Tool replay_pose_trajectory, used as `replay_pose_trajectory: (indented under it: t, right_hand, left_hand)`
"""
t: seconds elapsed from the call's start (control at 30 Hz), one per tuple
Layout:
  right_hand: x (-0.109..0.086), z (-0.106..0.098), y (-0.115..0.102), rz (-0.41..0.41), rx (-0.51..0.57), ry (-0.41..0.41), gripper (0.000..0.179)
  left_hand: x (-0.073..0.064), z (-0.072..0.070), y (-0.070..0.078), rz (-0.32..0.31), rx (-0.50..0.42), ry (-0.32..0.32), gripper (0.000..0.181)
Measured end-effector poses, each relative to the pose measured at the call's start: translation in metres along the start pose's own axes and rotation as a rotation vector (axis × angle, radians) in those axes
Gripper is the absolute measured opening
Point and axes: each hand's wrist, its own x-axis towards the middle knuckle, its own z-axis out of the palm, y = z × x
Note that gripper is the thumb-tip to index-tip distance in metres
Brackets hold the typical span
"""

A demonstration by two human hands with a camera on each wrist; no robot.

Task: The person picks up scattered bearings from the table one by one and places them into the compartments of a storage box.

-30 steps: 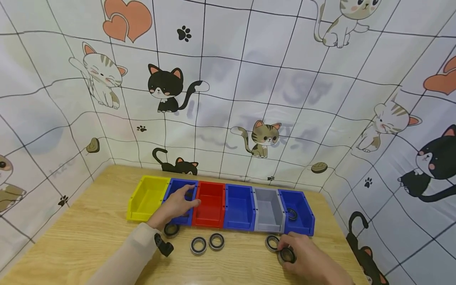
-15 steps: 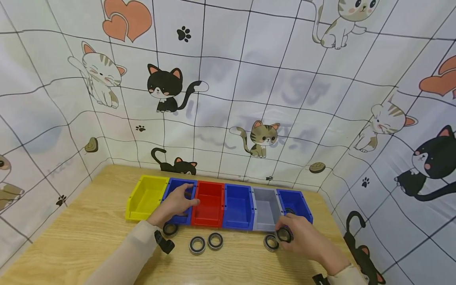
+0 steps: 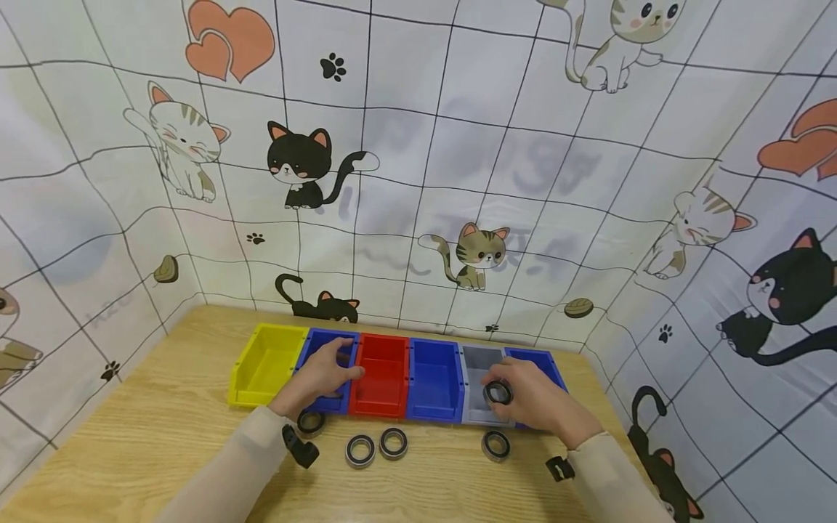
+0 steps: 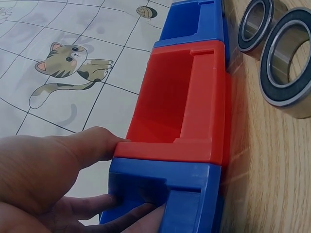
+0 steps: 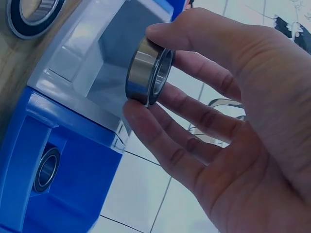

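Observation:
Thumb and fingers of my right hand [image 3: 532, 396] pinch a ball bearing [image 5: 148, 73] by its outer rim, above the grey bin [image 5: 68, 77]. My left hand [image 3: 322, 378] lies over the left blue bin [image 4: 194, 208], its fingers reaching inside; the thumb touches the edge of the red bin [image 4: 204, 102]. No held thing shows there, and the bin's inside is mostly hidden. On the wood in front of the row lie several bearings: one [image 3: 495, 446] below the grey bin, a pair [image 3: 394, 443] near the middle, and one [image 3: 310, 423] by my left wrist.
At the row's left end stands a yellow bin [image 3: 267, 363]. A middle blue bin [image 3: 434, 381] sits between red and grey. The right-end blue bin [image 5: 73, 194] contains a bearing [image 5: 47, 170]. Behind the wooden table [image 3: 196, 421] hangs a cat-print sheet [image 3: 418, 160].
My right hand has lifted the bearing from the table and carried it up and left, over the grey bin. My left hand has stayed at the left blue bin.

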Motion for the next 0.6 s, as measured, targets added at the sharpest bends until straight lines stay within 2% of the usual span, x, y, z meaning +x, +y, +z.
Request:
replay_pose_trajectory:
  t: [0.37, 0.6]
  right_hand:
    - [0.028, 0.009, 0.009, 0.095, -0.029, -0.077, 0.037]
    - [0.043, 0.018, 0.012, 0.125, -0.082, -0.127, 0.038]
  left_hand:
    - [0.001, 0.001, -0.003, -0.019, 0.003, 0.011, 0.083]
    - [0.002, 0.002, -0.005, -0.002, 0.026, 0.011, 0.083]
